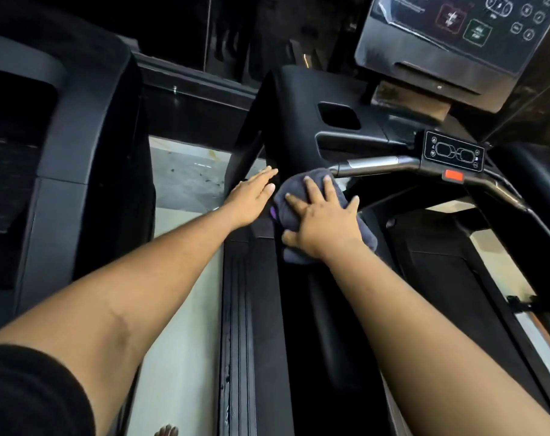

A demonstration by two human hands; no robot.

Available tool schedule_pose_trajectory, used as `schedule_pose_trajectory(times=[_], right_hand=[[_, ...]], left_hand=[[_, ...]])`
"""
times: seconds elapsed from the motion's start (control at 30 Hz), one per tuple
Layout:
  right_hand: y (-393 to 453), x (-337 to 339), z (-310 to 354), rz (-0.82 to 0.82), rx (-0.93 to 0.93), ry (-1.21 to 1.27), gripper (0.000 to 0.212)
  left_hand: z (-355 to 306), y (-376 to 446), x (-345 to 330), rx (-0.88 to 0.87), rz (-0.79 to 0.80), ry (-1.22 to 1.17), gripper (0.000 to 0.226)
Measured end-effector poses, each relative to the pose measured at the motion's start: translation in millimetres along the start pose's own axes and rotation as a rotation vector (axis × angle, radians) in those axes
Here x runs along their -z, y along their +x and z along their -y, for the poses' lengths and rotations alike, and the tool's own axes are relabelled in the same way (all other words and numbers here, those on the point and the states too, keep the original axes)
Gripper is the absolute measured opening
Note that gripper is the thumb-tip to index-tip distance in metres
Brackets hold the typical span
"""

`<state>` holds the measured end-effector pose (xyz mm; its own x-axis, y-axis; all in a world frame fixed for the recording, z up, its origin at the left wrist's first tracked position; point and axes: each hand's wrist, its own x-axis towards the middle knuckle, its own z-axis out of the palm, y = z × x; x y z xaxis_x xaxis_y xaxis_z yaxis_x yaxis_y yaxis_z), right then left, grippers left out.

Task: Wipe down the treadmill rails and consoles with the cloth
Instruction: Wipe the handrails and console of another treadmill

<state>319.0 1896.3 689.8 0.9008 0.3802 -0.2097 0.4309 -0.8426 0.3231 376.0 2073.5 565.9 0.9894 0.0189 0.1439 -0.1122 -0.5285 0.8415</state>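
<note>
A dark grey cloth (294,196) lies bunched on the left black rail (264,278) of the treadmill, close to where the silver handlebar (374,165) begins. My right hand (322,220) presses flat on the cloth with fingers spread. My left hand (253,196) rests open on the rail's outer edge just left of the cloth, fingers straight. The console screen (456,29) is at the top right. A small button panel (454,152) with a red stop tab (453,176) sits on the handlebar.
A second black treadmill (78,136) stands to the left across a strip of pale floor (185,177). The running belt (440,278) lies to the right of the rail. A recessed cup holder (338,116) sits below the console. Toes (166,431) show at the bottom edge.
</note>
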Motion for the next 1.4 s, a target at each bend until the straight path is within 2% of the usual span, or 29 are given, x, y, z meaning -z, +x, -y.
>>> schedule_pose_trajectory(times=[0.1,0.23,0.33,0.43,0.57,0.63,0.67,0.73,0.83,0.97,1.03,1.13,1.23,1.33,1.4], right_hand=[[11.6,5.0,7.9,0.006,0.028,-0.102,0.077],[-34.1,-15.2,21.8,0.038,0.261,-0.363,0.071],[-5.8,-17.3,37.5,0.092,0.227,-0.403,0.068],[12.6,-22.0,59.9,0.173,0.180,-0.623,0.072],[-35.0,-44.6,74.8,0.298,0.435,-0.783,0.084],[-57.3,-44.8,67.5,0.329,0.516,-0.762,0.082],[-57.1,-42.9,62.7,0.275,0.510,-0.706,0.081],[-41.6,-34.1,54.7,0.151,0.376,-0.565,0.080],[-40.4,-25.2,57.2,0.147,0.250,-0.552,0.074],[-116.5,-43.3,65.5,0.229,0.442,-0.581,0.076],[-160.6,-47.0,51.3,0.230,0.523,-0.476,0.071],[-165.3,-44.6,39.0,0.080,0.446,-0.326,0.060],[-169.7,-52.2,59.7,0.096,0.323,-0.451,0.065],[-227.5,-72.8,79.1,0.160,0.467,-0.579,0.061],[-276.8,-80.1,71.9,0.164,0.563,-0.522,0.055]], left_hand=[[-0.3,3.9,0.4,0.029,0.002,-0.044,0.048],[-1.3,12.6,-4.1,-0.015,0.062,-0.044,0.046],[1.2,21.2,-7.0,0.013,0.074,-0.041,0.045],[-1.2,22.9,-6.8,0.000,0.043,-0.083,0.043],[7.5,10.1,-11.3,-0.018,0.091,-0.076,0.053],[7.6,-0.6,-18.1,-0.024,0.117,-0.048,0.057],[7.8,-5.3,-21.6,-0.023,0.115,-0.037,0.056],[5.6,-10.8,-23.7,-0.014,0.100,-0.026,0.056],[-2.5,-22.8,-24.2,0.016,0.069,-0.059,0.057],[-12.0,-43.3,-18.2,0.016,0.086,-0.015,0.060],[-15.5,-62.8,-26.7,-0.023,0.133,0.052,0.063],[-29.7,-84.0,-39.3,-0.017,0.166,0.118,0.069],[-50.9,-107.6,-44.5,0.026,0.159,0.142,0.072],[-65.3,-131.7,-45.0,0.071,0.184,0.195,0.074],[-69.5,-150.2,-46.4,0.067,0.198,0.212,0.076]])
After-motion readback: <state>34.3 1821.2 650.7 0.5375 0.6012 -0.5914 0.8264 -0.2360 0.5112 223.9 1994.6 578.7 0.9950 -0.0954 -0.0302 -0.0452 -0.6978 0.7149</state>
